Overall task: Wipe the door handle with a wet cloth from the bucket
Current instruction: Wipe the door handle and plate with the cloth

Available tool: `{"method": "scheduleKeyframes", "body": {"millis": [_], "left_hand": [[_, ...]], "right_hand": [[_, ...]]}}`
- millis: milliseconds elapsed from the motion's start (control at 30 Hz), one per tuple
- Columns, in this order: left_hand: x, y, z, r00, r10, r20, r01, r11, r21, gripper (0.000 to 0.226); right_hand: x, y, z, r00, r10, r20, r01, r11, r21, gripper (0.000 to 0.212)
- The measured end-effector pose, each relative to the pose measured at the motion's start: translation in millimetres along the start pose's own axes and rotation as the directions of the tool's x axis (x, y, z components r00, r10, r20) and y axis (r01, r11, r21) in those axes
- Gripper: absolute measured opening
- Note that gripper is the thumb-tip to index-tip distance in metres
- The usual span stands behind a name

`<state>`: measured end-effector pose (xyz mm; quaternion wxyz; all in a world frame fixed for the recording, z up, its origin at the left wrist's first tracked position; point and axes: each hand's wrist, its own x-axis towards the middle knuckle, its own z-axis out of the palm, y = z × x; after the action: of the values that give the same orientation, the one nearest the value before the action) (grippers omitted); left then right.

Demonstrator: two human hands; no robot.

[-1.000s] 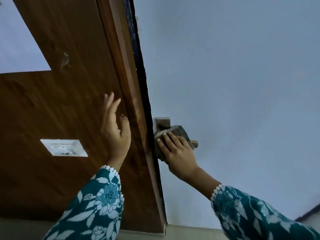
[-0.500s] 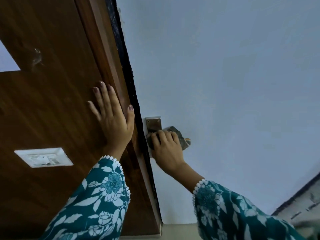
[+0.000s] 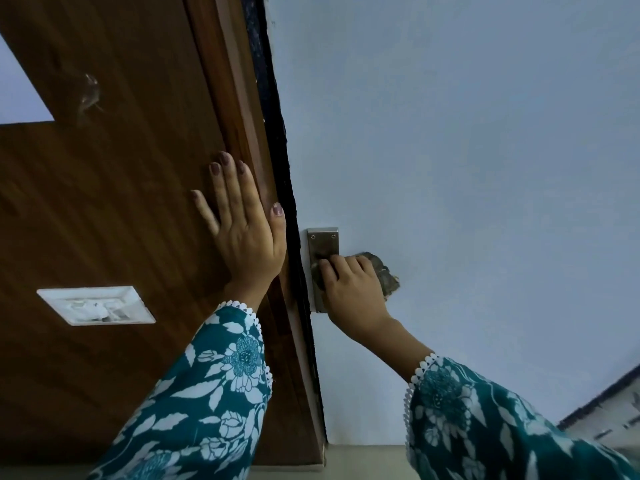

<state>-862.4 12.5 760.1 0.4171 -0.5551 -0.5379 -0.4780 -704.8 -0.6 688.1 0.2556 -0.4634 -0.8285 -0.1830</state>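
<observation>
My right hand (image 3: 353, 289) presses a dark grey wet cloth (image 3: 382, 271) around the door handle, which is hidden under the cloth and my fingers. Only the handle's metal backplate (image 3: 323, 240) shows, screwed to the pale blue door face. My left hand (image 3: 242, 223) lies flat, fingers spread, on the brown wooden door frame (image 3: 239, 98) just left of the door's dark edge. The bucket is out of view.
A white switch plate (image 3: 95, 305) sits on the brown wooden panel (image 3: 86, 202) at lower left. The pale blue door (image 3: 467, 150) fills the right side. A dark skirting line (image 3: 595, 403) and floor strip show at the lower right.
My right hand has slid the cloth along the handle toward the backplate, and the handle's tip no longer shows. My left hand has settled flatter on the frame, its thumb reaching the door's dark edge.
</observation>
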Motion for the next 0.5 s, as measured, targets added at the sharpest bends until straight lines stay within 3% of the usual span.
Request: {"method": "scheduleKeyframes", "body": {"millis": [267, 500], "left_hand": [[-3, -3, 0, 1.0, 0.005, 0.011, -0.005, 1.0, 0.012, 0.059], [-5, -3, 0, 1.0, 0.01, 0.002, -0.01, 1.0, 0.009, 0.06]], "right_hand": [[-36, 51, -5, 0.996, 0.074, 0.041, -0.074, 0.997, -0.005, 0.05], [-16, -11, 14, 0.991, 0.049, -0.124, -0.047, 0.999, 0.022, 0.039]]}}
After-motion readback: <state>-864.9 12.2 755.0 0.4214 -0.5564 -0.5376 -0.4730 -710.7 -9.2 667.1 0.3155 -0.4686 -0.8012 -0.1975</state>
